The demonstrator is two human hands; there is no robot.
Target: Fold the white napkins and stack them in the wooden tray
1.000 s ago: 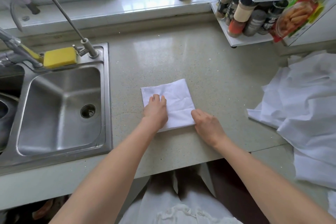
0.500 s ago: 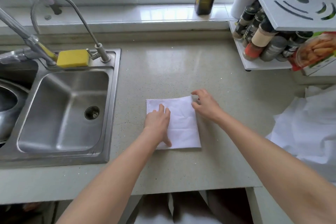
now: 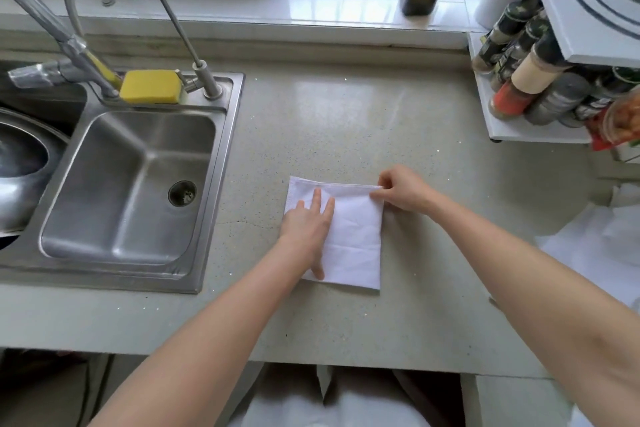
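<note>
Here the folded white napkin point(image 3: 349, 239) lies flat on the table point(image 3: 346, 135), just right of the stainless sink point(image 3: 131, 184) and near the table's front edge. The left hand point(image 3: 306, 230) rests on the napkin's left half with fingers straight and spread, pressing it down — holding nothing, only pinning. The right hand point(image 3: 401, 189) is at the napkin's far right corner, thumb and fingers curled in a pinch on the layered edge there.

The step in hand looks like squaring the far edge of a fold, or readying the next one. To do it well, the pinning hand should keep its weight flat and even, so the lower layers do not creep toward the sink while the corner is tugged. The pinching hand should draw the top layer only until its edges sit flush with those beneath, then run along the far edge to set the crease — a thin napkin wrinkles if it is dragged rather than lifted.

More white napkins point(image 3: 588, 246) lie loose well to the right of the sink, at the frame's edge, unfolded as far as I can tell. No wooden tray is in view, so the stacking place cannot be judged from here.
</note>
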